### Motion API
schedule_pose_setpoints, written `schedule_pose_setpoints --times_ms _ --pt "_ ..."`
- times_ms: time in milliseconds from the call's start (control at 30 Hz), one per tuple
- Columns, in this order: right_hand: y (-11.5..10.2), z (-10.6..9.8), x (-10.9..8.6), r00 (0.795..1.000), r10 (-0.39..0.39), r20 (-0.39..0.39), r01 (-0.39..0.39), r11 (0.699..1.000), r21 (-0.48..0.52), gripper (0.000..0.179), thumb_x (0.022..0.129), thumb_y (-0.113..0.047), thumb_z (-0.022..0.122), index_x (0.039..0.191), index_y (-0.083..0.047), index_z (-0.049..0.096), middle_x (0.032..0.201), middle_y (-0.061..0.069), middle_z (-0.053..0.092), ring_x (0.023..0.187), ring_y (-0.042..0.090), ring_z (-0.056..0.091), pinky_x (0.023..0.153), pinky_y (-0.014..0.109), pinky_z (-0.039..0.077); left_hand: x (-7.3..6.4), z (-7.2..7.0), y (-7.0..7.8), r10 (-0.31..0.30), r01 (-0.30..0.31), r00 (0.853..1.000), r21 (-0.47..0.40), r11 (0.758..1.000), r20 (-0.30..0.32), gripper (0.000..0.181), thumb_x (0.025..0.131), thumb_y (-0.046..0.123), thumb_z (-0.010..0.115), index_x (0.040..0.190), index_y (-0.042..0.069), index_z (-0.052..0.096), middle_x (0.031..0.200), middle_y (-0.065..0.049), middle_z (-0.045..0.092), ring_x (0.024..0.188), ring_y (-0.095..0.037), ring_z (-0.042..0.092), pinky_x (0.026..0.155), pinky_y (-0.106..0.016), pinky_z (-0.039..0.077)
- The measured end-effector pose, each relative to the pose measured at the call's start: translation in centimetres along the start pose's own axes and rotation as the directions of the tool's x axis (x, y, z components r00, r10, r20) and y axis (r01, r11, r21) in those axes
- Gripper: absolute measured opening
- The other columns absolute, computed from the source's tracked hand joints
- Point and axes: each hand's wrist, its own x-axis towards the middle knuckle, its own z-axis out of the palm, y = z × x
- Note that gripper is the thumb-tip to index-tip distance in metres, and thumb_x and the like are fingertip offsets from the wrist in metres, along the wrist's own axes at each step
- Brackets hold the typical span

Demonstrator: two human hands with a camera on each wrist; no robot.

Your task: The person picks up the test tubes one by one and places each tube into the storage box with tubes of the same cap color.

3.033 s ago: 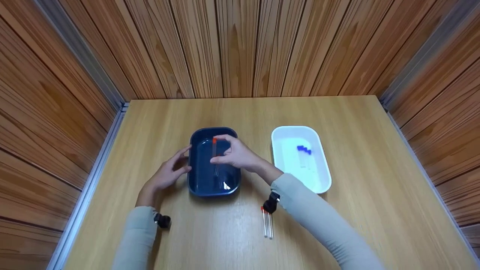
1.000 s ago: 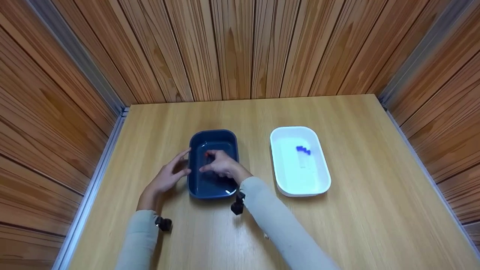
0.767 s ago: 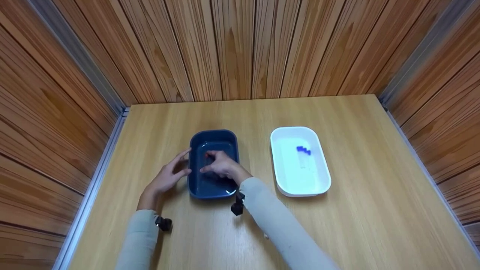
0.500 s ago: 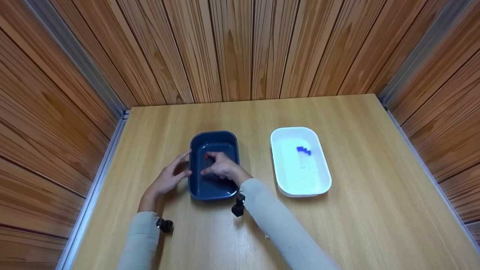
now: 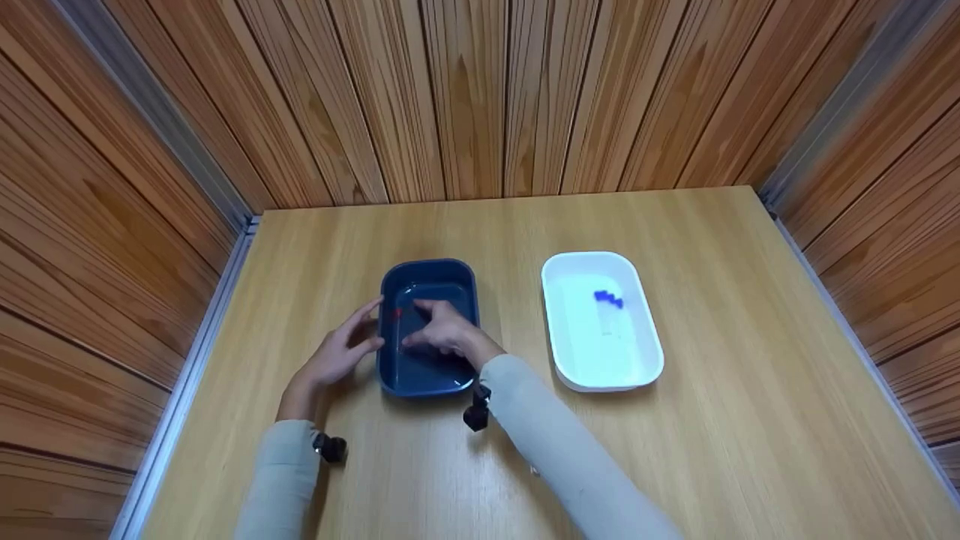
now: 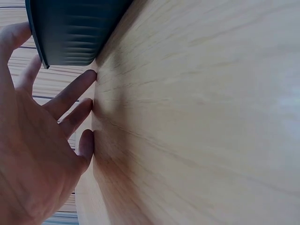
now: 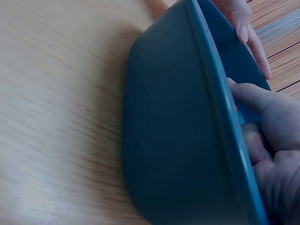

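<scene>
Arrangement of 2 trays and 2 hands on a wooden table (image 5: 712,337). We see the left hand (image 5: 336,356) at 9 o'clock of the dark blue tray (image 5: 409,373), fingers spread wide, forefinger and thumb against the rim, gripping nothing; we judge that this contact keeps the tray from sliding. In the left wrist view its lower fingers appear to rest on the tabletop, probably for support. The right hand (image 5: 448,331) reaches in from 4 o'clock, thumb and forefinger parted by a modest gap, with nothing visible between them. The red cap (image 5: 397,313) lies inside this tray toward 10 o'clock, just beyond the forefinger; its body we cannot clearly make out. The low reach presumably spares small pieces a drop. At 3 o'clock, well apart, the white tray (image 5: 589,360) holds blue caps (image 5: 608,299) toward 12 o'clock; we take the separation by colour as deliberate. We find no brand, label or legible writing on either tray.
</scene>
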Motion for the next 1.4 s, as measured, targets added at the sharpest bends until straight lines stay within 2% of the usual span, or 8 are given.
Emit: schedule_pose_setpoints --times_ms 267,400,567,733,833,933,1233,1400 --pt "-0.8 -0.1 0.3 0.998 -0.010 -0.066 0.008 1.000 -0.022 0.080 0.103 -0.017 0.084 0.172 -0.018 0.045 0.153 0.014 0.060 0.057 0.014 0.046 0.054 0.026 0.037 -0.4 0.1 0.3 0.016 -0.016 1.000 -0.013 1.000 -0.010 0.072 0.117 0.044 0.060 0.179 0.042 0.024 0.188 -0.014 0.030 0.172 -0.047 0.034 0.139 -0.075 0.025" --pt "-1.5 -0.3 0.2 0.998 -0.019 -0.058 0.016 0.999 -0.039 0.077 0.104 -0.019 0.083 0.171 -0.023 0.047 0.111 0.003 0.070 0.053 0.013 0.046 0.053 0.025 0.037 -0.5 0.1 0.1 0.019 -0.019 1.000 -0.023 1.000 -0.010 0.072 0.117 0.045 0.061 0.179 0.043 0.025 0.189 -0.012 0.028 0.172 -0.047 0.034 0.138 -0.075 0.025" --pt "-1.8 -0.4 -0.1 0.997 -0.070 -0.041 0.068 0.996 -0.050 0.074 0.103 -0.017 0.084 0.169 -0.022 0.050 0.069 -0.006 0.050 0.050 0.012 0.044 0.051 0.024 0.036 -0.4 0.4 0.1 0.015 -0.016 1.000 -0.026 1.000 -0.028 0.072 0.117 0.041 0.061 0.179 0.039 0.025 0.187 -0.014 0.032 0.171 -0.047 0.036 0.138 -0.076 0.025" --pt "-1.6 -0.6 -0.3 0.988 -0.141 -0.068 0.136 0.988 -0.076 0.072 0.100 -0.013 0.087 0.164 -0.018 0.056 0.117 0.010 0.073 0.080 0.017 0.064 0.075 0.029 0.056 -0.2 0.7 0.3 0.010 -0.011 1.000 -0.031 0.999 -0.030 0.072 0.117 0.039 0.062 0.179 0.040 0.027 0.183 -0.017 0.040 0.170 -0.046 0.039 0.139 -0.075 0.025" --pt "-1.6 -0.6 -0.5 0.982 -0.175 -0.072 0.168 0.982 -0.089 0.069 0.101 -0.015 0.086 0.163 -0.019 0.057 0.164 0.017 0.059 0.120 0.027 0.070 0.109 0.045 0.061 -0.3 0.5 0.2 -0.002 0.001 0.999 -0.035 0.999 -0.034 0.071 0.116 0.042 0.062 0.178 0.043 0.028 0.185 -0.012 0.037 0.171 -0.045 0.037 0.139 -0.076 0.024" --pt "-1.7 -0.7 -0.7 0.976 -0.200 -0.083 0.194 0.978 -0.081 0.065 0.101 -0.014 0.086 0.161 -0.018 0.060 0.169 0.020 0.055 0.135 0.037 0.066 0.120 0.057 0.057 -0.4 0.4 0.2 -0.004 0.003 1.000 -0.034 0.999 -0.031 0.071 0.116 0.046 0.062 0.178 0.045 0.028 0.187 -0.010 0.033 0.172 -0.044 0.035 0.139 -0.075 0.023" --pt "-1.9 -1.7 -2.1 0.966 -0.245 -0.082 0.234 0.964 -0.126 0.062 0.103 -0.013 0.082 0.161 -0.017 0.060 0.156 0.021 0.064 0.110 0.025 0.071 0.090 0.038 0.061 0.0 0.2 0.2 -0.028 0.027 1.000 -0.032 0.999 -0.009 0.073 0.119 0.031 0.058 0.182 0.033 0.021 0.189 -0.016 0.025 0.173 -0.049 0.031 0.139 -0.076 0.023" --pt "-1.7 -2.3 -2.8 0.962 -0.264 -0.064 0.255 0.959 -0.120 0.062 0.104 -0.012 0.081 0.162 -0.016 0.058 0.093 0.006 0.070 0.067 0.012 0.060 0.059 0.023 0.046 -0.1 0.2 0.1 -0.010 0.009 1.000 -0.017 1.000 -0.017 0.073 0.119 0.030 0.058 0.182 0.033 0.021 0.190 -0.015 0.025 0.173 -0.049 0.030 0.138 -0.076 0.024"
